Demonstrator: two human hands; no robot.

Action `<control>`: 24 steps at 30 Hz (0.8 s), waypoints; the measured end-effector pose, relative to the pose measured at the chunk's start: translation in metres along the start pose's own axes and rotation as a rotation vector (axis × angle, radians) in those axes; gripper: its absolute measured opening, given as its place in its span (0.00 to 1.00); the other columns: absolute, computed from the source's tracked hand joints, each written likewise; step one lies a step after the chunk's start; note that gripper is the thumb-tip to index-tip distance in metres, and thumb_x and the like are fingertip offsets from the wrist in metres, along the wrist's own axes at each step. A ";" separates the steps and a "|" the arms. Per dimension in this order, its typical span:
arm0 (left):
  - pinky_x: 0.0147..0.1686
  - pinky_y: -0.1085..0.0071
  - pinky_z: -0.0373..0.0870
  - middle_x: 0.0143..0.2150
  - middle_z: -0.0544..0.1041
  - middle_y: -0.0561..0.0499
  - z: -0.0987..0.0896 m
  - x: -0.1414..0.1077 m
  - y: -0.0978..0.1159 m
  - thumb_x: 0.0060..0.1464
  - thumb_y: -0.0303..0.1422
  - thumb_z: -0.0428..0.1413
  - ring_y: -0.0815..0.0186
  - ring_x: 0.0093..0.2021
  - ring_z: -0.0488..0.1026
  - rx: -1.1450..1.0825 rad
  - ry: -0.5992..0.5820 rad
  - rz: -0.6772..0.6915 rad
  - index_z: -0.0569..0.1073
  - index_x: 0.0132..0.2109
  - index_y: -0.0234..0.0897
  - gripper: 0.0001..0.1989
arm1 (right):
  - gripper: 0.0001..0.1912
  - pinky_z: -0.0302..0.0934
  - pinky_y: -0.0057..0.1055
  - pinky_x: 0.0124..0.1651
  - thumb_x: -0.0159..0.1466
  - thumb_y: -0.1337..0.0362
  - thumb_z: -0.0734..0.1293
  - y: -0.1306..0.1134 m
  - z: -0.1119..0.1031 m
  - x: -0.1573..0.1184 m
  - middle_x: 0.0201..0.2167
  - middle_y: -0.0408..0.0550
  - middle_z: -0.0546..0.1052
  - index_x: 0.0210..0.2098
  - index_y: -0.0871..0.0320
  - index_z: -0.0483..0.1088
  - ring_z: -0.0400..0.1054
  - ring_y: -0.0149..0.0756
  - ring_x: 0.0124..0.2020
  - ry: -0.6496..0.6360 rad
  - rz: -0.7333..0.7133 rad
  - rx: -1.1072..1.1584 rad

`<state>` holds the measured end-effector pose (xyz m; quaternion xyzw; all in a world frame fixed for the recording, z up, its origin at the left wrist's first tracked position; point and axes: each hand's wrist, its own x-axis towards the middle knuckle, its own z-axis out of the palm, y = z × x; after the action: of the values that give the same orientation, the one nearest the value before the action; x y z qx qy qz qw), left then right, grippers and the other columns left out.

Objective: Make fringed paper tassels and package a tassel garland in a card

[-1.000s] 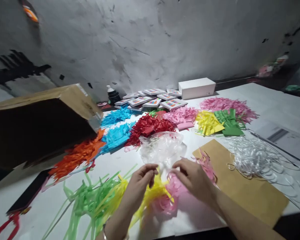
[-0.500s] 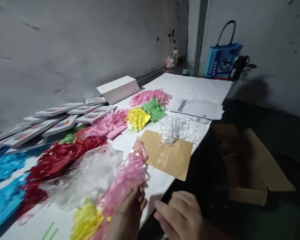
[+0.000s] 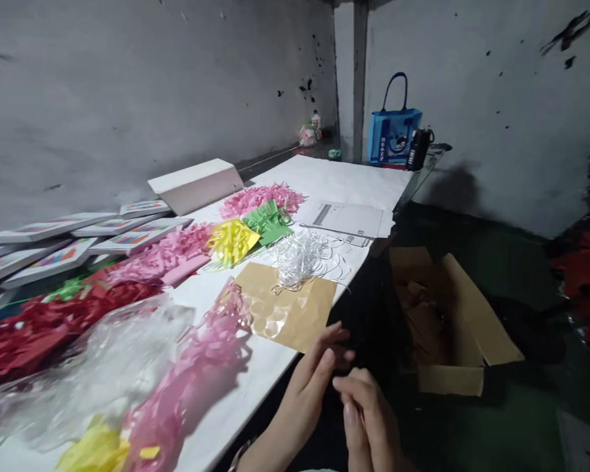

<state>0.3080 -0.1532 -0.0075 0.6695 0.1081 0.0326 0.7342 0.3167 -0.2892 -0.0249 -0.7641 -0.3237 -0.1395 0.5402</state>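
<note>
My left hand (image 3: 307,383) is raised off the table's front edge, fingers apart, holding nothing. Close beside it on the right, my right hand (image 3: 366,416) has its fingers bent and drawn together, and whether anything small is between them cannot be made out. A pink tissue fringe (image 3: 196,367) lies on the white-covered table (image 3: 255,377) left of my hands. The tan envelope (image 3: 302,311) lies just beyond them, with a tangle of white string (image 3: 302,259) on it. Clear plastic wrap (image 3: 113,360) and yellow tissue (image 3: 96,449) are at the lower left.
Red (image 3: 73,311), yellow (image 3: 232,242), green (image 3: 268,223) and pink tissue bundles (image 3: 265,198) lie farther back. Flat boxes (image 3: 54,259) line the wall. An open cardboard box (image 3: 450,379) stands at right, below the table. A blue bag (image 3: 394,136) and black bottle (image 3: 417,151) stand at the back.
The view has shifted right. My left hand has come away from the pink fringe and opened, and now sits beside my right hand past the table edge.
</note>
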 end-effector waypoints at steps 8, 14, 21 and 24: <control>0.41 0.73 0.69 0.38 0.78 0.47 -0.040 -0.081 -0.020 0.52 0.43 0.68 0.66 0.38 0.75 -0.604 0.314 -0.224 0.80 0.50 0.37 0.21 | 0.28 0.73 0.31 0.49 0.75 0.67 0.50 0.004 0.075 0.007 0.57 0.53 0.72 0.72 0.45 0.45 0.73 0.36 0.54 -0.315 -0.237 0.263; 0.36 0.73 0.67 0.31 0.77 0.47 -0.092 -0.114 -0.019 0.42 0.50 0.71 0.67 0.31 0.70 -0.462 0.372 -0.110 0.82 0.37 0.30 0.26 | 0.34 0.60 0.53 0.63 0.75 0.65 0.52 -0.016 0.129 0.007 0.71 0.55 0.57 0.74 0.48 0.31 0.48 0.49 0.71 -0.534 -0.713 0.222; 0.29 0.74 0.63 0.22 0.70 0.53 -0.137 -0.160 -0.010 0.50 0.47 0.67 0.69 0.26 0.67 -0.231 0.641 -0.099 0.75 0.28 0.33 0.20 | 0.38 0.64 0.28 0.61 0.72 0.68 0.60 -0.034 0.203 -0.001 0.59 0.44 0.74 0.74 0.46 0.36 0.68 0.34 0.60 -0.698 -0.812 0.306; 0.29 0.73 0.65 0.24 0.71 0.52 -0.170 -0.183 0.015 0.55 0.50 0.62 0.68 0.25 0.68 -0.112 0.813 0.066 0.75 0.31 0.34 0.21 | 0.35 0.68 0.30 0.57 0.73 0.65 0.59 -0.028 0.220 0.019 0.57 0.46 0.76 0.74 0.49 0.41 0.72 0.37 0.56 -0.661 -0.917 0.386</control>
<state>0.0973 -0.0210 0.0150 0.5643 0.3659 0.3236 0.6655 0.2828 -0.0748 -0.0765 -0.4374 -0.7908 -0.0519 0.4249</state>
